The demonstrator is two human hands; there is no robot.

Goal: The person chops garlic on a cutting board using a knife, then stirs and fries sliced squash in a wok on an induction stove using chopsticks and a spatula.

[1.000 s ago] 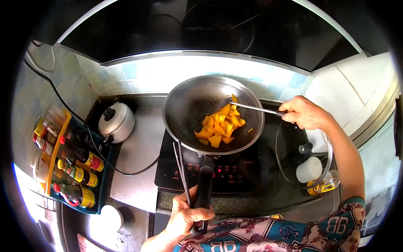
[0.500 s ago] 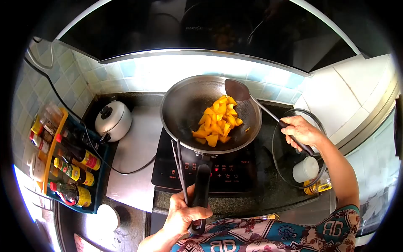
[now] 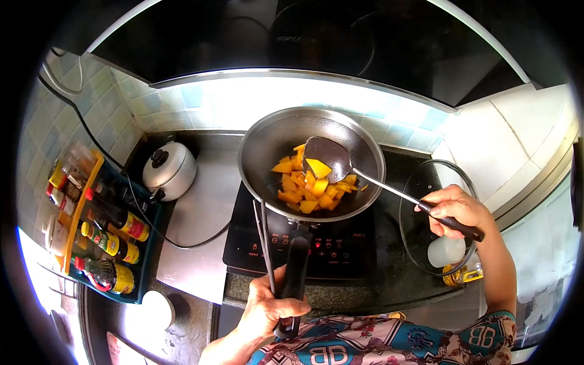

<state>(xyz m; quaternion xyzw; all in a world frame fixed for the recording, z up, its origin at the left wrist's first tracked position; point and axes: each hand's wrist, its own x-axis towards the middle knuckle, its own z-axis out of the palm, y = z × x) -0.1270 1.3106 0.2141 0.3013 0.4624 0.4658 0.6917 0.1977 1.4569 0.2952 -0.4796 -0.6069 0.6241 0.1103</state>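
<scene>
A deep metal wok [image 3: 258, 152] sits on the black induction cooker [image 3: 359, 258], holding chunks of orange-yellow vegetable [image 3: 313, 198] that look like pumpkin. My left hand [image 3: 271, 309] is closed around the wok's black handle [image 3: 297, 261]. A pair of chopsticks [image 3: 264, 240] is held in the same hand, pointing up toward the wok's near rim. With my right hand [image 3: 456, 210] I grip the black handle of a spatula [image 3: 322, 151]. Its dark, broad head is inside the wok over the chunks, with one or more pieces lying against it.
To the left stand a lidded silver pot [image 3: 173, 170] and a rack [image 3: 144, 277] of sauce bottles. A power cord [image 3: 182, 247] crosses the counter. On the right are a glass lid [image 3: 401, 222], a whitish cup [image 3: 446, 251] and an oil bottle [image 3: 465, 275]. A range hood [image 3: 292, 48] hangs above.
The spatula head has moved left and down from the wok's far right rim onto the chunks, which have shifted. My right hand has moved slightly right and down; my left keeps its hold.
</scene>
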